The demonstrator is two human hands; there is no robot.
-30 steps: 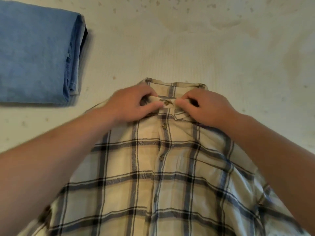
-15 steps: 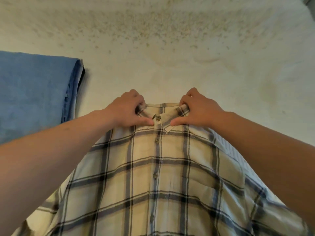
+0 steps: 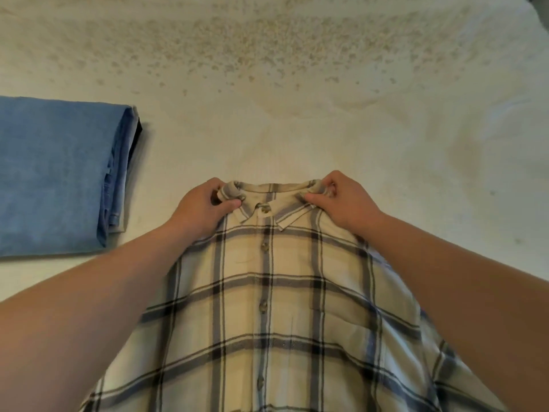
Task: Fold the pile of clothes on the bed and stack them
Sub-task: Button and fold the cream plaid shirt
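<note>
A cream plaid button-up shirt [image 3: 267, 307] lies front-up on the bed, buttoned, with its collar pointing away from me. My left hand [image 3: 202, 209] pinches the left end of the collar between thumb and curled fingers. My right hand [image 3: 344, 200] pinches the right end of the collar in the same way. The collar is stretched flat between the two hands. Folded blue jeans [image 3: 56, 173] lie on the bed to the left of the shirt, a short gap from my left hand.
The bed is covered with a cream speckled sheet [image 3: 297, 99] that stretches away beyond the shirt and to its right. A bit of grey fabric [image 3: 539, 7] shows at the top right corner.
My hands have slid apart from the collar's middle near the top button out to its two ends. The shirt now lies straighter, and the view has tilted up.
</note>
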